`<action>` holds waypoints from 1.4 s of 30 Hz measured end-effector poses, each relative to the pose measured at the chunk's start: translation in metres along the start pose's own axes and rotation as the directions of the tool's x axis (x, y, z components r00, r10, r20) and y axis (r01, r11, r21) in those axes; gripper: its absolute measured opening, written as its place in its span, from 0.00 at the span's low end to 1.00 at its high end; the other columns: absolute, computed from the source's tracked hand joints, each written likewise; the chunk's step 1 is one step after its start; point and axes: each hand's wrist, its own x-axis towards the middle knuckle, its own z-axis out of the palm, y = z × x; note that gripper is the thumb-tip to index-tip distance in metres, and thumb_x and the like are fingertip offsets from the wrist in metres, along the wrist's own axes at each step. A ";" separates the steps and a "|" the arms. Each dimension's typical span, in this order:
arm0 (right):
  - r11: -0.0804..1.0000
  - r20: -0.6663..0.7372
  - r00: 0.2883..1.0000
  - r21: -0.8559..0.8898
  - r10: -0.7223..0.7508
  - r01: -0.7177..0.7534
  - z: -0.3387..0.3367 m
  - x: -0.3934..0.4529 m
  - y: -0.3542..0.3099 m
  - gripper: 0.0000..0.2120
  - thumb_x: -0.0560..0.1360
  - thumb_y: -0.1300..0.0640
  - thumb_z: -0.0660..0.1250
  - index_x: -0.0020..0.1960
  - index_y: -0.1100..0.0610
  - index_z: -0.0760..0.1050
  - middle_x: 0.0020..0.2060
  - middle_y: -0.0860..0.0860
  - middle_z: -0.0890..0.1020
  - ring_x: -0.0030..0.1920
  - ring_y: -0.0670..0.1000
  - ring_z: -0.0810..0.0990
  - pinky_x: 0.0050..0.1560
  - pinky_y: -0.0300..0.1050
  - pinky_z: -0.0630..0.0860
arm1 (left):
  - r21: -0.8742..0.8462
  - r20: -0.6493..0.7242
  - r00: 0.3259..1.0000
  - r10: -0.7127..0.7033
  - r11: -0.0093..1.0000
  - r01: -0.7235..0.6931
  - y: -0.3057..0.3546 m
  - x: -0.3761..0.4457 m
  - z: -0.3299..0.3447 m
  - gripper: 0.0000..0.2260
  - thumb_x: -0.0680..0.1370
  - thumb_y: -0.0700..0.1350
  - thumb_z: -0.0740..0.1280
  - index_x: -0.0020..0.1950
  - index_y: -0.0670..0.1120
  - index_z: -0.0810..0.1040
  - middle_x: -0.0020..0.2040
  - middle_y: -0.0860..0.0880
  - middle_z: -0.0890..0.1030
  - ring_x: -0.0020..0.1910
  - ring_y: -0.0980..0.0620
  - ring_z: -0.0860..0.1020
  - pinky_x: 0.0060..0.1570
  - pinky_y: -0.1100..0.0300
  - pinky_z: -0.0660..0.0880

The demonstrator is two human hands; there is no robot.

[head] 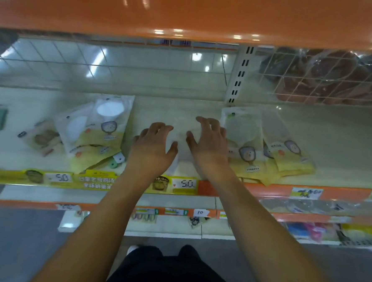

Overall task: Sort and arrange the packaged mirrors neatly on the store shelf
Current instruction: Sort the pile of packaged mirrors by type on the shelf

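Seemingly in mid-sorting, two bare hands are seen stretched over a white store shelf [174, 109] beneath an orange upper shelf [188, 12]. The left hand [153, 144] and the right hand [209, 140] are held side by side over the middle of the shelf, fingers spread and loosely bent; a pale, blurred packet [180, 147] is seen beneath and between them, though whether it is gripped or only touched cannot be told. Packaged mirrors are laid on either side: a loose, overlapping heap of mirror packets [98, 131] to the left, tilted at differing angles, and a tidier group of mirror packets [267, 145] just beside the right hand, overlapped and lying flat. Yellow price tags [184, 184] marked 5.0 are fixed along the orange shelf edge. Dark red goods are kept behind a wire basket [328, 79] at upper right, and lower shelves [197, 226] with small items are visible below.
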 end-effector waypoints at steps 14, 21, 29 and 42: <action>0.995 0.117 0.988 0.003 -0.100 0.101 0.070 -0.008 -0.126 0.24 0.78 0.46 0.62 0.73 0.49 0.64 0.68 0.51 0.68 0.65 0.57 0.69 0.56 0.50 0.71 | -0.031 -0.090 0.986 -0.140 0.990 0.137 -0.127 -0.027 -0.056 0.23 0.72 0.54 0.58 0.63 0.46 0.75 0.62 0.46 0.75 0.57 0.39 0.76 0.52 0.46 0.74; 0.999 0.081 0.996 -0.012 -0.034 0.035 0.107 -0.009 -0.185 0.24 0.78 0.45 0.62 0.72 0.50 0.65 0.69 0.52 0.67 0.65 0.59 0.67 0.59 0.51 0.70 | -0.081 -0.108 0.989 -0.103 0.992 0.095 -0.203 -0.023 -0.072 0.26 0.73 0.57 0.54 0.63 0.43 0.75 0.61 0.44 0.76 0.56 0.39 0.77 0.52 0.46 0.75; 0.998 0.055 0.998 -0.045 0.041 -0.038 0.139 -0.008 -0.218 0.25 0.77 0.42 0.62 0.72 0.48 0.65 0.71 0.51 0.65 0.67 0.59 0.66 0.64 0.56 0.68 | -0.103 -0.027 0.997 -0.078 0.992 0.075 -0.249 -0.015 -0.077 0.20 0.78 0.52 0.62 0.68 0.48 0.70 0.67 0.49 0.70 0.64 0.45 0.72 0.60 0.47 0.67; 0.992 0.123 0.992 -0.122 0.031 -0.016 0.155 0.017 -0.231 0.28 0.77 0.37 0.59 0.74 0.44 0.61 0.76 0.54 0.55 0.73 0.65 0.56 0.69 0.61 0.64 | -0.135 -0.029 0.988 -0.154 0.980 0.149 -0.266 -0.012 -0.083 0.20 0.78 0.53 0.62 0.68 0.48 0.71 0.66 0.50 0.72 0.61 0.46 0.74 0.59 0.47 0.69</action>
